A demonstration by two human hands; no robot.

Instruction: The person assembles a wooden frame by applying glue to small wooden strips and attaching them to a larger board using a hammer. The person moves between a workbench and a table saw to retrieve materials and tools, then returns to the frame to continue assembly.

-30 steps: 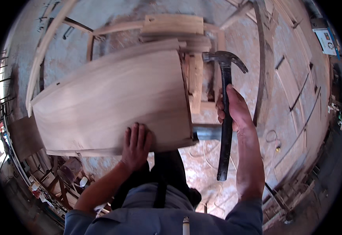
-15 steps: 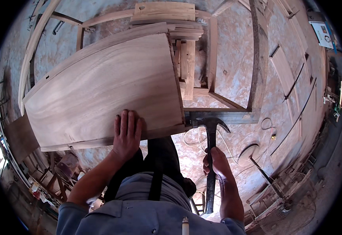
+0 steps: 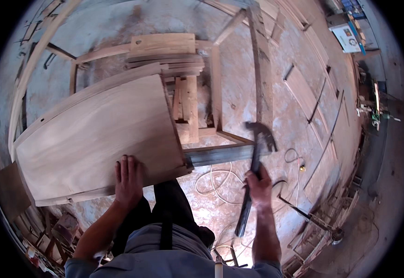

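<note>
A wooden panel (image 3: pixel 95 134) with a pale, smooth face and framed long edges lies slanted in front of me. My left hand (image 3: pixel 130 183) rests on its near edge, fingers stretched over the face. Out to the right, my right hand (image 3: pixel 259 187) is wrapped around the handle of a claw hammer (image 3: pixel 263 135), fairly close under the head. The hammer is raised apart from the panel, slightly smeared by motion. Between panel and hammer runs a grey-blue beam (image 3: pixel 220 155), partly covered by the panel's right corner.
Behind the panel stands a wooden frame (image 3: pixel 216 88), with stacked boards (image 3: pixel 165 62) inside it. A pale cable (image 3: pixel 213 185) loops over the floor. A fan-like wire cage (image 3: pixel 322 250) sits at lower right, and long wooden pieces (image 3: pixel 303 99) lie further right.
The hammer has swung right and away from the panel's right corner, its head tilting. My left hand stays on the panel. The whole view has shifted, moving the scene leftward and down.
</note>
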